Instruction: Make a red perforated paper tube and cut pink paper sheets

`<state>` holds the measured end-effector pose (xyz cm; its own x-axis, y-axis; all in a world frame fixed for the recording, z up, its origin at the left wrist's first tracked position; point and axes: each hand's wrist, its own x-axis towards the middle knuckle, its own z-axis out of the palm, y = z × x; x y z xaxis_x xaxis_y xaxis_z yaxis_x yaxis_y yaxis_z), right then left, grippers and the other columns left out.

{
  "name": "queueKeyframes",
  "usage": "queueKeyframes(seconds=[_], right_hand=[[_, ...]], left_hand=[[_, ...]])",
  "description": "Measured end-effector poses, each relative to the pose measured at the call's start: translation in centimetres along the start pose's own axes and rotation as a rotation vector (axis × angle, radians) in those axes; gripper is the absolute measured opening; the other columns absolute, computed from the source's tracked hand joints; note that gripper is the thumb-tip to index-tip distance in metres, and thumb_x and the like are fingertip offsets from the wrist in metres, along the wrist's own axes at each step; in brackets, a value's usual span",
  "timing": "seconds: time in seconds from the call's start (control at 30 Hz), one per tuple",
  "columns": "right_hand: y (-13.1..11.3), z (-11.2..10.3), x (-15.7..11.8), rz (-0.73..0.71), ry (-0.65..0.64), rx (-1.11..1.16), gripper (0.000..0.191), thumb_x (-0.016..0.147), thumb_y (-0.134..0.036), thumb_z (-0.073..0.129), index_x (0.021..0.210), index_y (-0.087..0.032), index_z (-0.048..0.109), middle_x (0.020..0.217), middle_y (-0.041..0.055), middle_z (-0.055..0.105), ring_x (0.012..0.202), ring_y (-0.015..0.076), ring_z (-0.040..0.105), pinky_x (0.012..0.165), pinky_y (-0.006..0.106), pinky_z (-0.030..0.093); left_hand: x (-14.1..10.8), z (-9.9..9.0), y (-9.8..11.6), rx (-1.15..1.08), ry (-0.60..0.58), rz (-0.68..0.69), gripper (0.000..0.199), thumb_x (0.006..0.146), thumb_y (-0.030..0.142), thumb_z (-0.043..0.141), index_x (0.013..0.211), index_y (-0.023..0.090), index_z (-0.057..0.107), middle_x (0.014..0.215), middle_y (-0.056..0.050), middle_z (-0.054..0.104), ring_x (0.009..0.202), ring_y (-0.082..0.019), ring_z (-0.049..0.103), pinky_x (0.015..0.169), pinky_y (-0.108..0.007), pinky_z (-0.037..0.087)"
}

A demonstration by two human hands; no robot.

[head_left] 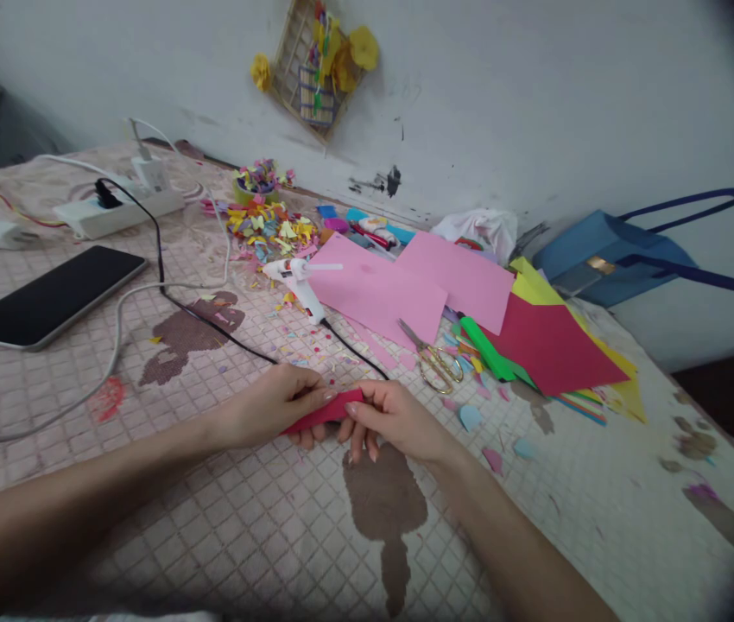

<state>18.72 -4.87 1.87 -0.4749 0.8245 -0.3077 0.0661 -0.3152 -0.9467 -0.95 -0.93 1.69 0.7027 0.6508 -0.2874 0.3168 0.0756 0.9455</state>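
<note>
Between my hands, above the quilted table cover, is a narrow piece of red paper (323, 412) that looks folded. My left hand (280, 402) grips its left end, thumb on top and fingers underneath. At the right end, my right hand (396, 419) pinches the paper between thumb and fingers. Part of the paper is hidden by my fingers. Beyond my hands lies a white glue gun (302, 289) with a clear stick in its back. Gold-handled scissors (435, 363) rest to the right, touching pink paper sheets (380, 289).
Red and yellow sheets (552, 345) and a green roll-like item (484, 345) lie at right. Colourful paper scraps (269, 226) are heaped near the wall. A black phone or tablet (49, 294), a power strip (121, 212) and loose cables occupy the left. A blue bag (613, 255) leans behind.
</note>
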Motion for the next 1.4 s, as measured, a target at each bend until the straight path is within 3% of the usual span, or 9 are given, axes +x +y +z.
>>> queueKeyframes(seconds=[0.13, 0.43, 0.7, 1.13, 1.4], right_hand=[[-0.2, -0.5, -0.1, 0.008, -0.079, 0.006, 0.024, 0.086, -0.038, 0.055, 0.087, -0.013, 0.057, 0.078, 0.0045, 0.07, 0.053, 0.01, 0.068, 0.04, 0.014, 0.045], [0.5, 0.2, 0.2, 0.019, 0.016, 0.025, 0.022, 0.082, -0.036, 0.062, 0.079, -0.015, 0.053, 0.064, -0.002, 0.066, 0.042, 0.0077, 0.062, 0.033, 0.012, 0.04], [0.1, -0.8, 0.0, 0.052, -0.177, 0.068, 0.02, 0.09, -0.031, 0.051, 0.09, -0.013, 0.058, 0.079, 0.0059, 0.07, 0.058, 0.011, 0.07, 0.045, 0.015, 0.05], [0.9, -0.3, 0.2, 0.053, -0.095, 0.086, 0.019, 0.086, -0.032, 0.058, 0.084, -0.014, 0.056, 0.07, 0.0021, 0.07, 0.049, 0.0097, 0.067, 0.037, 0.013, 0.046], [0.3, -0.9, 0.1, 0.049, -0.215, 0.106, 0.02, 0.09, -0.032, 0.052, 0.092, -0.013, 0.058, 0.078, 0.0045, 0.071, 0.057, 0.0109, 0.07, 0.046, 0.016, 0.053]], left_hand=[[0.0, -0.1, 0.2, 0.012, 0.003, -0.011, 0.037, 0.087, 0.048, 0.048, 0.074, 0.015, 0.058, 0.066, -0.004, 0.068, 0.051, -0.014, 0.063, 0.048, -0.023, 0.051], [0.1, 0.0, -0.2, 0.011, -0.025, 0.024, 0.037, 0.089, 0.047, 0.047, 0.075, 0.015, 0.057, 0.064, -0.003, 0.067, 0.05, -0.013, 0.064, 0.048, -0.021, 0.051], [0.2, 0.0, -0.4, 0.001, -0.009, -0.015, 0.036, 0.089, 0.046, 0.047, 0.072, 0.015, 0.056, 0.061, -0.002, 0.067, 0.05, -0.014, 0.065, 0.047, -0.021, 0.052], [0.1, 0.1, -0.3, 0.007, -0.028, 0.003, 0.035, 0.089, 0.045, 0.047, 0.072, 0.016, 0.057, 0.061, -0.002, 0.068, 0.047, -0.013, 0.063, 0.046, -0.021, 0.05], [0.3, 0.0, -0.4, 0.0, -0.031, -0.016, 0.034, 0.09, 0.043, 0.047, 0.072, 0.016, 0.056, 0.061, -0.001, 0.068, 0.046, -0.012, 0.063, 0.046, -0.02, 0.05]])
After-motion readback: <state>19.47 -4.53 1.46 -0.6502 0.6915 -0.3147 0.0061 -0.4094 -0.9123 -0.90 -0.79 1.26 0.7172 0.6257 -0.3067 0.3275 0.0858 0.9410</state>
